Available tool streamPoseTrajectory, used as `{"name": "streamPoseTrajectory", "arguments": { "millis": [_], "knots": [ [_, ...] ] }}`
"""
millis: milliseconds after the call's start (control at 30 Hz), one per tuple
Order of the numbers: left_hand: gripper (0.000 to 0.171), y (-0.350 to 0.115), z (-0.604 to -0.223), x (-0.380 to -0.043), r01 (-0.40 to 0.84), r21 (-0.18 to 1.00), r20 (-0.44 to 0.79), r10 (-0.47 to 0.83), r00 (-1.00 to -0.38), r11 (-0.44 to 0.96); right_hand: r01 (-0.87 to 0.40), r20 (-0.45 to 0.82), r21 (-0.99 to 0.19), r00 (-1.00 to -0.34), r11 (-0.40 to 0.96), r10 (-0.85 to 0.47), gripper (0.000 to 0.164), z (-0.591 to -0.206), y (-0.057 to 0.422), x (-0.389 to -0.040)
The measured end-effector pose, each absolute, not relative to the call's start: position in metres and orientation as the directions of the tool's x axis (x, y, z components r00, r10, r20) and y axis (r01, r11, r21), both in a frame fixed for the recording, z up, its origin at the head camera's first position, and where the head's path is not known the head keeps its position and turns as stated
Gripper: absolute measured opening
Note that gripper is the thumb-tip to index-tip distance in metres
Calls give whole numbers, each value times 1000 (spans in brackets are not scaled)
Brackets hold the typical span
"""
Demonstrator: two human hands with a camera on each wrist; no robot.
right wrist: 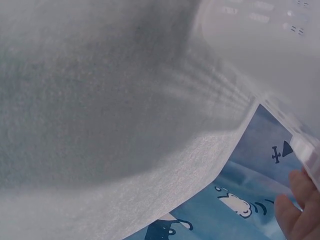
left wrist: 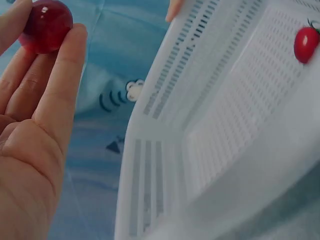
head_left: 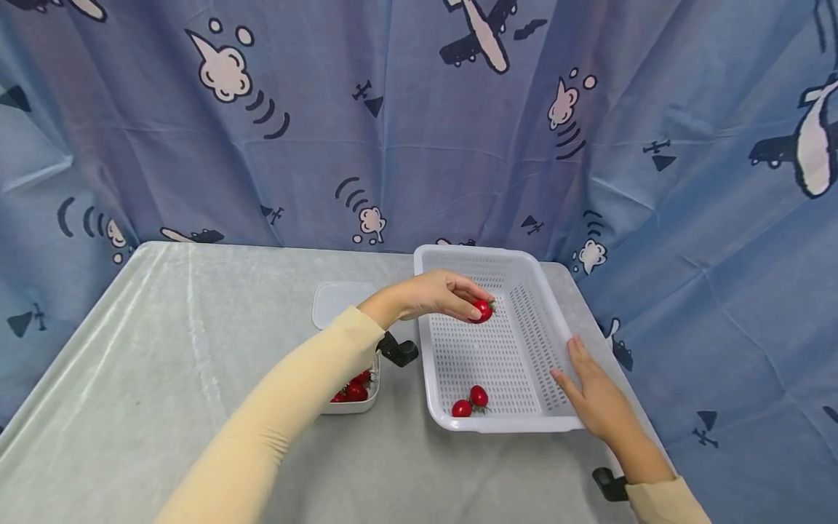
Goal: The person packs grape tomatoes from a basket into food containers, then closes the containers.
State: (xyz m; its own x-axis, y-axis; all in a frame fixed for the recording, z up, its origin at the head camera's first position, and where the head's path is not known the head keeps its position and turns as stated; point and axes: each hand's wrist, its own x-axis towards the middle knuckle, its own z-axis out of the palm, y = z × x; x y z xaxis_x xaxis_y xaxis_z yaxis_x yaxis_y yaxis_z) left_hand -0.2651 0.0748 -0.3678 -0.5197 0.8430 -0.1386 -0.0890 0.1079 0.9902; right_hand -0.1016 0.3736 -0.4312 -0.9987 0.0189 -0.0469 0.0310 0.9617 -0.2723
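Note:
My left hand (head_left: 435,297) is over the left half of a white perforated plastic basket (head_left: 425,364). It pinches a red cherry tomato (head_left: 483,311) between thumb and fingertips; the tomato (left wrist: 46,26) also shows in the left wrist view. My right hand (head_left: 599,397) rests against the basket's right rim, its fingers extended and the thumb over the inner side. Two cherry tomatoes (head_left: 479,396) lie in the basket's near left corner. Left of the basket, a small white container (head_left: 350,408) holds several more, partly hidden by my left sleeve.
Behind my left forearm lies a pale, flat, rounded rectangular piece (head_left: 337,300). A light grey cloth (head_left: 131,378) covers the table. Blue curtains (head_left: 314,145) with airplane prints hang along its back and right side. A black wrist mount (head_left: 398,351) is on each arm.

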Motion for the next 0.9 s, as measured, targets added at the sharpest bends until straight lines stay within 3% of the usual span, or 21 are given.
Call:
{"name": "streamPoseTrajectory", "arguments": {
  "millis": [500,900],
  "knots": [
    [45,-23,-372,-266,-41,994,-105,752,-651,103,-12,-7,-274,-1000,962,-14,79,-430,371,-101],
    [44,-83,-395,-251,-8,973,-164,672,-722,229,-24,4,-274,-1000,962,-24,79,-432,375,-105]
  ]
}}
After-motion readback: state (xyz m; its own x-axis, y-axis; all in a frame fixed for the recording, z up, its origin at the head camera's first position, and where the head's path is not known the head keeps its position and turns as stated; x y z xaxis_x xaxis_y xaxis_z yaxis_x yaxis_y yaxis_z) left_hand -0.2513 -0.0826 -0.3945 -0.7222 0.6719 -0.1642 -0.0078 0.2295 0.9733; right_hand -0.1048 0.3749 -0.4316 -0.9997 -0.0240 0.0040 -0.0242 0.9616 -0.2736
